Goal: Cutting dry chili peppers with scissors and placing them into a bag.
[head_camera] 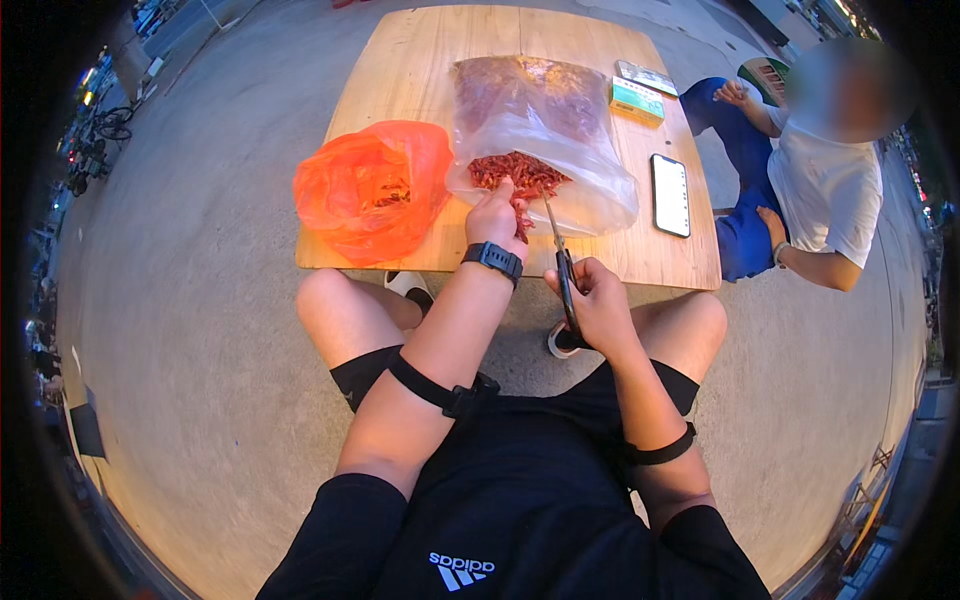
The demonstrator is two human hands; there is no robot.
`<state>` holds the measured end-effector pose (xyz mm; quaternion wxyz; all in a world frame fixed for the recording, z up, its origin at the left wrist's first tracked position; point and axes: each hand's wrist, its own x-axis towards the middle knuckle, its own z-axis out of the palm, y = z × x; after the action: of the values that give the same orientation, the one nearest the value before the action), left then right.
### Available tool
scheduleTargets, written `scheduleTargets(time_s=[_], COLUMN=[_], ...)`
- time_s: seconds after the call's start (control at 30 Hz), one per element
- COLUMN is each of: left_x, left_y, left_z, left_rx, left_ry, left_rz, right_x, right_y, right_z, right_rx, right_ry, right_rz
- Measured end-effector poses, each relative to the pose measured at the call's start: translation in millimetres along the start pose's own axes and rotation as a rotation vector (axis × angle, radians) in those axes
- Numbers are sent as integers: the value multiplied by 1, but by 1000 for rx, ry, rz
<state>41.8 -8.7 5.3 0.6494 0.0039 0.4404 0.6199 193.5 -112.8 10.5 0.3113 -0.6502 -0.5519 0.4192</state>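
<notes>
A clear plastic bag (532, 97) lies on the wooden table with its mouth toward me, and dried red chili peppers (499, 171) show in the opening. My left hand (495, 214), wearing a dark wristwatch, is at that mouth and grips some of the dried chilies (523, 217). Just to its right, my right hand (604, 300) holds black-handled scissors (562, 266). Their blades point away from me, with the tips beside the chilies; how far apart the blades are is hard to tell. An orange plastic bag (352, 225) stands open at the left, with some chili pieces inside.
Right of the clear bag, a smartphone (670, 196) with a lit screen lies on the table (405, 67). Beyond it are a green-and-yellow box (637, 101) and another small box (646, 77). A person (821, 180) sits beside the table's right edge.
</notes>
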Motion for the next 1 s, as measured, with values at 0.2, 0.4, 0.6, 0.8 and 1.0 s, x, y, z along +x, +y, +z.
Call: scheduleTargets(time_s=[0.2,0.4,0.6,0.8,1.0], left_x=[11,21,46,30,10], left_y=[7,14,18,19,10], left_z=[-9,-11,5,34,40], left_rx=[-222,-424,-621,-782,-690], left_ry=[-174,-385,-373,-378,-79], left_rz=[-146,-427,-382,-306,-207], right_x=[5,5,-2,-3,-6], right_y=[5,9,-5,-7,-1], right_z=[-13,-21,-23,-22,-29], right_rx=[75,144,304,382,450], right_ry=[51,29,0,48,61], right_rz=[40,77,165,169,223])
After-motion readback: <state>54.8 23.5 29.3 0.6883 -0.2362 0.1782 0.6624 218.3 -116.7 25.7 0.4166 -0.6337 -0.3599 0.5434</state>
